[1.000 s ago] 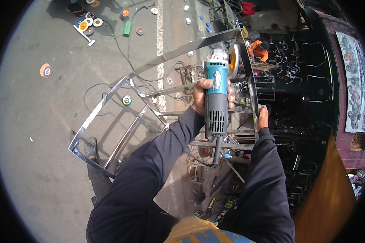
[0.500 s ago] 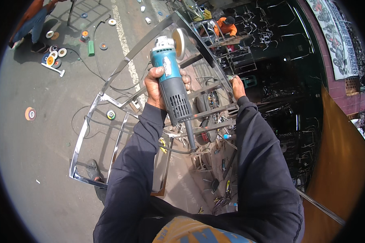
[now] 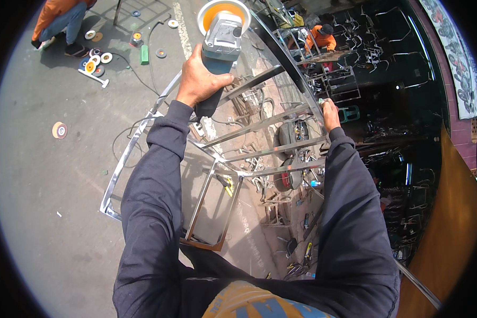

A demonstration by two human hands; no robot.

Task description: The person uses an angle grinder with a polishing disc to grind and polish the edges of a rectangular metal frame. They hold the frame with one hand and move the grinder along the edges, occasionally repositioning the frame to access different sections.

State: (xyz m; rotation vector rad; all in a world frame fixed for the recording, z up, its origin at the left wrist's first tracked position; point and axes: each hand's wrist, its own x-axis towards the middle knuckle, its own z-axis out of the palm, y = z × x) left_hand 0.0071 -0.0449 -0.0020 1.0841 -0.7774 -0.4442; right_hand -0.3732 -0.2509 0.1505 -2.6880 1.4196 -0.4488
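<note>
Left hand (image 3: 200, 80) wrapped tight around the body of the angle grinder (image 3: 219, 43), fingers curled and pressed together on the grip, orange-yellow disc up top near the upper edge. Right hand (image 3: 329, 113) clamped on the curved rail of the stainless steel frame (image 3: 259, 127), fingers closed around it. Frame tilted up off the concrete floor (image 3: 47, 201). Loose polishing discs (image 3: 95, 58) scattered far left, beside a crouching person (image 3: 63, 21).

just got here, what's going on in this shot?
A person's left hand holds an angle grinder with an orange disc up near the top of a polished metal frame. The right hand grips the frame's curved rail. Spare discs lie on the ground, near another person.
</note>
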